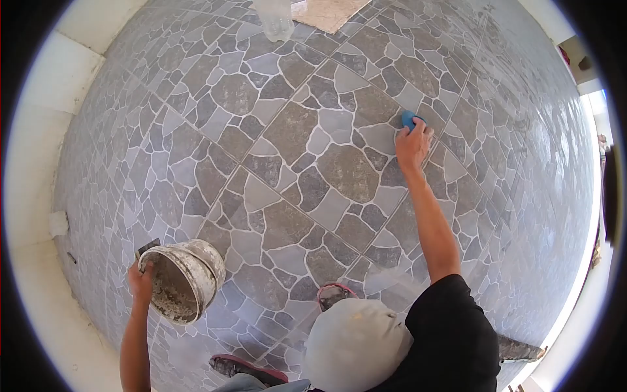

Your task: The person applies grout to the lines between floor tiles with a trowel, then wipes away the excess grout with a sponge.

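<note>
My right hand reaches far out over the stone-patterned tile floor, fingers closed round a small blue tool held at the floor surface. Most of that tool is hidden by the fingers. On the other side, my left hand grips the rim of a bucket, pale and crusted with dried material. The bucket tilts, its mouth towards the lower left, and grey residue coats the inside. A dark flat blade sticks out past the rim beside the left fingers.
A translucent plastic container stands at the top, beside a beige tile piece. White walls border the floor at left. Shoes and a light cap show at the bottom. Dusty smears cover the right side.
</note>
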A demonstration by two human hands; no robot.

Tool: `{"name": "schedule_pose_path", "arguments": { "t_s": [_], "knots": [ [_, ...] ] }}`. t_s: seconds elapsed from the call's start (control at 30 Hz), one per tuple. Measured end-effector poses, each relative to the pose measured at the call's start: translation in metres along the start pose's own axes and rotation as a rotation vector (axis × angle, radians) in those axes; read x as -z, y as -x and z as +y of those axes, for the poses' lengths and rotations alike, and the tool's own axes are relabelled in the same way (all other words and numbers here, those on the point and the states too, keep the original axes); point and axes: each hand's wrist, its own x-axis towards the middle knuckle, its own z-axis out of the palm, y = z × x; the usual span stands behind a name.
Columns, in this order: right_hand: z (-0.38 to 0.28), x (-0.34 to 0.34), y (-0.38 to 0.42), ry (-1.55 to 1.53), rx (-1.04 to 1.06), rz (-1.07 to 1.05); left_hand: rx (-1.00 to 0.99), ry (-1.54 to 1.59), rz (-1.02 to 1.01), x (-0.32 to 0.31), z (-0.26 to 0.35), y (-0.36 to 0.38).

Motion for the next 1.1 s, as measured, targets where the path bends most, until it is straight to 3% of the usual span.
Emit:
{"name": "schedule_pose_path", "arguments": {
  "t_s": [0.1, 0.17, 0.2, 0.23, 0.33, 0.43, 0.53, 0.63, 0.7, 0.8, 0.9, 0.97, 1.07, 1.1],
  "knots": [
    [-0.141, -0.065, 0.036, -0.131, 0.258, -0.049, 0.014, 0.036, 0.004, 0.002, 0.013, 0.005],
    [-0.211, -0.066, 0.108, -0.287, 0.617, -0.271, 0.012, 0.06, 0.017, 0.003, 0.007, 0.011],
    [-0.234, -0.05, 0.148, -0.314, 0.833, -0.507, -0.001, 0.085, 0.027, -0.001, 0.007, 0.006],
    [-0.243, -0.033, 0.183, -0.294, 1.146, -0.621, -0.008, 0.101, 0.042, -0.002, 0.011, 0.002],
    [-0.221, -0.013, 0.178, -0.365, 1.27, -0.788, -0.028, 0.135, 0.034, 0.004, 0.024, 0.013],
    [-0.136, -0.035, 0.061, -0.155, 0.889, -0.34, 0.021, -0.01, 0.036, 0.006, 0.027, 0.008],
    [-0.072, -0.037, -0.045, 0.2, 0.246, -0.226, 0.017, 0.078, 0.033, 0.005, 0.026, 0.009],
    [-0.096, -0.074, -0.052, 0.232, 0.084, -0.095, 0.031, 0.06, 0.032, 0.006, 0.026, 0.007],
    [-0.154, -0.098, 0.0, 0.089, 0.372, -0.056, -0.001, 0.101, 0.06, 0.002, 0.018, 0.006],
    [-0.236, -0.072, 0.118, -0.278, 0.808, -0.351, -0.009, 0.052, 0.042, 0.004, 0.024, 0.006],
    [-0.204, -0.016, 0.188, -0.389, 1.274, -0.571, -0.038, 0.076, 0.025, 0.003, 0.018, 0.004],
    [-0.148, 0.002, 0.143, -0.397, 1.175, -0.425, -0.032, 0.055, 0.016, 0.001, 0.012, 0.0],
    [-0.033, -0.007, 0.023, 0.056, 0.686, -0.112, 0.003, 0.041, 0.011, 0.0, 0.007, 0.001],
    [0.0, -0.003, -0.013, 0.231, 0.449, -0.131, 0.004, 0.051, 0.017, 0.0, 0.009, 0.001]
  ]
}}
